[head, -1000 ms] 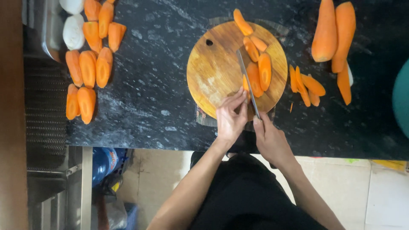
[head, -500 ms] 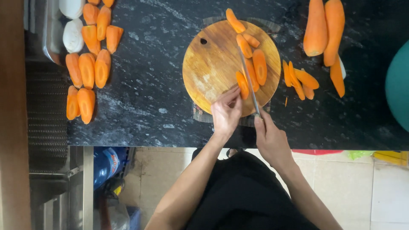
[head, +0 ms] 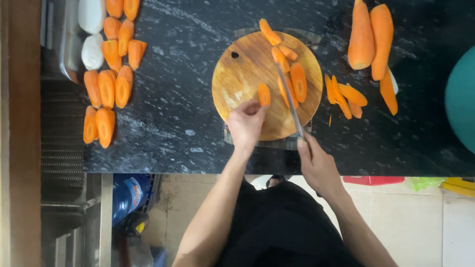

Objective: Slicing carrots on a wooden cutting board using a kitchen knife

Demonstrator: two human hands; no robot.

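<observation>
A round wooden cutting board (head: pixel 242 74) lies on the black speckled counter. My left hand (head: pixel 246 122) rests at the board's near edge and pinches a short carrot piece (head: pixel 264 94). My right hand (head: pixel 316 165) grips a knife (head: pixel 291 101) by its handle, and the blade lies across a long carrot slice (head: pixel 284 91) on the board. More carrot slices (head: pixel 298 81) sit on the right half of the board, and one slice (head: pixel 269 30) hangs over its far rim.
Several halved carrots (head: pixel 111 86) lie at the left beside white onion pieces (head: pixel 92 52) in a metal tray. Two whole carrots (head: pixel 371 34) and cut sticks (head: pixel 344 94) lie to the right. A teal bowl (head: pixel 462 99) sits at the right edge. Below the counter is floor.
My left hand has lifted a short carrot piece away to the left of the knife. The knife blade stays on the board.
</observation>
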